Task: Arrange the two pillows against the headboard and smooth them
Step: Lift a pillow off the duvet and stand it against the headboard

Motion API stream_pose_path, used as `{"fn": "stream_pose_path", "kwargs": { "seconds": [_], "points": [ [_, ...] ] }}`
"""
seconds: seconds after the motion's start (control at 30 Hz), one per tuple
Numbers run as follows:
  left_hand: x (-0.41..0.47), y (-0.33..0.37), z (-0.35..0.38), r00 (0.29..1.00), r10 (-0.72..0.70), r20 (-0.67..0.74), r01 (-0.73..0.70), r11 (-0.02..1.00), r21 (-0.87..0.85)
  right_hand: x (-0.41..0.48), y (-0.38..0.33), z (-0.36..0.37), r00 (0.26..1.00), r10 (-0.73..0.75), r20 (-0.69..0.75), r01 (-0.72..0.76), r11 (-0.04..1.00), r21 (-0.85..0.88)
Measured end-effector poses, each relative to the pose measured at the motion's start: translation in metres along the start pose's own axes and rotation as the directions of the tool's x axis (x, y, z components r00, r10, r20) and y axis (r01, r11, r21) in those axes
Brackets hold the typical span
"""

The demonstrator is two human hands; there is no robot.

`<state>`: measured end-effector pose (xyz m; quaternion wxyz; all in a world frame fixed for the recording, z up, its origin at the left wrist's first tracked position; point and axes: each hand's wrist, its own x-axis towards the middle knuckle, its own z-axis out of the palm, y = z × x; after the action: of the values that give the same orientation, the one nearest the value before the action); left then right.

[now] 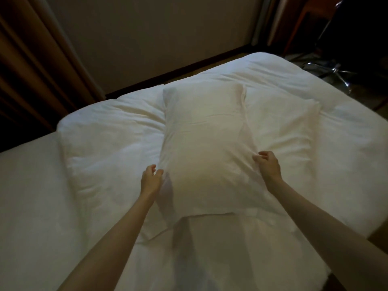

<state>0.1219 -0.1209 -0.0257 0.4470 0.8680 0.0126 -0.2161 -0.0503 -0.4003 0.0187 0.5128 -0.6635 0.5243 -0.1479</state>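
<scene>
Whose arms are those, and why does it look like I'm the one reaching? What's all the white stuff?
There is one picture, from a camera worn on a person's head, looking down, so their arms look like yours. Below is a bed with a white duvet. Two white pillows lie on it: the near pillow in the middle, and a second pillow partly tucked behind it to the right. The left hand pinches the near pillow's left edge and the right hand pinches its right edge. A curtain hangs at the left.
</scene>
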Motion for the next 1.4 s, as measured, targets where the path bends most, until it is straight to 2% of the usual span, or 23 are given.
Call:
{"fn": "stream_pose_path", "kwargs": {
  "seconds": [0.3,0.4,0.5,0.63,0.83,0.93,1.0,1.07,1.13,1.23,1.4],
  "points": [
    [0.092,0.021,0.035,0.984,-0.047,0.173,0.048,0.999,-0.005,0.081,-0.025,0.040,0.989,0.076,0.125,-0.081,0.996,0.040],
    [0.118,0.020,0.043,0.969,-0.119,0.216,0.137,0.988,-0.070,0.100,-0.021,0.045,0.989,0.111,0.097,-0.116,0.992,0.040],
    [0.136,0.014,0.050,0.939,-0.219,0.265,0.266,0.951,-0.156,0.106,-0.009,0.051,0.983,0.131,0.131,-0.137,0.990,0.041],
    [0.142,0.002,0.059,0.913,-0.291,0.287,0.368,0.890,-0.270,0.106,0.007,0.061,0.982,0.123,0.142,-0.128,0.991,0.025],
    [0.144,0.025,0.068,0.919,-0.265,0.293,0.359,0.870,-0.337,0.111,-0.008,0.068,0.980,0.102,0.169,-0.125,0.983,0.132],
    [0.142,0.049,0.066,0.947,-0.220,0.236,0.283,0.919,-0.276,0.110,-0.027,0.062,0.977,0.086,0.194,-0.116,0.982,0.150],
    [0.139,0.059,0.058,0.965,-0.220,0.139,0.245,0.950,-0.195,0.105,-0.041,0.056,0.978,0.075,0.196,-0.105,0.984,0.143],
    [0.134,0.070,0.046,0.976,-0.215,0.043,0.219,0.960,-0.173,0.096,-0.056,0.052,0.972,0.050,0.228,-0.098,0.973,0.208],
    [0.125,0.084,0.031,0.975,-0.213,-0.066,0.197,0.960,-0.199,0.083,-0.068,0.049,0.954,0.041,0.296,-0.134,0.945,0.300],
    [0.108,0.102,0.011,0.965,-0.134,-0.224,0.081,0.970,-0.230,0.061,-0.087,0.047,0.910,0.005,0.414,-0.195,0.887,0.418],
    [0.083,0.112,-0.023,0.924,-0.096,-0.369,-0.038,0.940,-0.339,0.032,-0.119,0.048,0.920,-0.054,0.389,-0.107,0.918,0.381]
  ]
}}
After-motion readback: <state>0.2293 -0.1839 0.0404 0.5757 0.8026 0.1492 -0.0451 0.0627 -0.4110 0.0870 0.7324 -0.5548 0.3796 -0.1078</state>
